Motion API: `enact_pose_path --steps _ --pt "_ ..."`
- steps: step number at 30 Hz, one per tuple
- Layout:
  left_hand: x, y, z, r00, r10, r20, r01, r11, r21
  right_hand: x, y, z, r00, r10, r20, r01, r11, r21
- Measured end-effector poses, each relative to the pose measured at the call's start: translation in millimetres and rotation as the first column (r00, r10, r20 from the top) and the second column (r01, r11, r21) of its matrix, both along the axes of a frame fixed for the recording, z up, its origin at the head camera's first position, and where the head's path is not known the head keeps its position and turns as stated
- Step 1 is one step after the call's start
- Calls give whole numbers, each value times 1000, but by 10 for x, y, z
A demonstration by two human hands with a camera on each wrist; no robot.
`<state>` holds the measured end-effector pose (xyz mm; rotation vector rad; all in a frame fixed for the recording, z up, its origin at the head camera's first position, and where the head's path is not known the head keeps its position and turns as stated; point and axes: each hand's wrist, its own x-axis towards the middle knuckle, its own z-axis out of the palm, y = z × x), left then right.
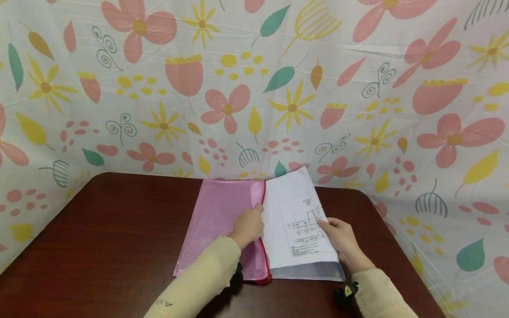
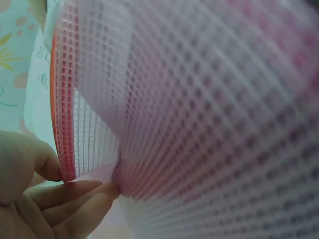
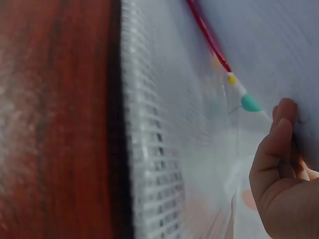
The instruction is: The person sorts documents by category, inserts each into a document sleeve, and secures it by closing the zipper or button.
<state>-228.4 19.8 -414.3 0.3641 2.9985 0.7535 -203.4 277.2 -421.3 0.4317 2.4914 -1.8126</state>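
Observation:
A pink mesh zip pouch (image 1: 216, 225) lies flat on a dark wooden table (image 1: 119, 243). My left hand (image 1: 254, 216) pinches its upper flap at the red zipper edge (image 2: 62, 124), and in the left wrist view the left hand's thumb and fingers (image 2: 75, 181) close on the lifted mesh (image 2: 199, 124). A white sheet of paper (image 1: 294, 221) with a printed drawing sticks out of the pouch's open side to the right. My right hand (image 1: 332, 227) holds the sheet's right edge, thumb (image 3: 284, 119) on top. Under the sheet lies the pouch's paler lower mesh layer (image 1: 310, 271).
A flower-patterned cloth (image 1: 254, 88) hangs as a backdrop behind the table and drapes down both sides. The table's rounded far corners and right edge (image 1: 381, 212) lie close to the right hand. Bare tabletop (image 3: 55, 124) borders the mesh edge (image 3: 154, 149).

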Motion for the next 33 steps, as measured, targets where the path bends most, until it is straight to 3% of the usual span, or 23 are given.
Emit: enact_pose_path --steps 5,11,16,20,22,25,28,33 --pt "56 12 29 996 -85 31 89 982 -164 -2 -17 -13 1000 -9 8 9 1000 26" --pt "187 102 117 971 -162 173 212 920 -329 -43 -18 -9 1000 -29 3 28 999 39" --pt "260 155 149 961 -147 233 239 867 -438 -54 -30 -22 999 -36 7 35 999 28" --pt "284 158 157 957 -121 265 219 898 -381 -48 -45 -33 999 -35 11 35 999 13" --pt "271 150 143 957 -102 273 182 940 -288 -32 -42 -31 999 -32 20 31 999 41" --pt "208 103 87 967 -107 233 145 977 -153 8 -12 -32 999 0 40 -4 996 91" --pt "158 29 50 980 -104 172 113 993 -42 53 38 -21 995 66 78 -77 987 141" --pt "146 -45 39 992 -69 105 66 997 34 92 102 -8 986 137 99 -154 968 200"
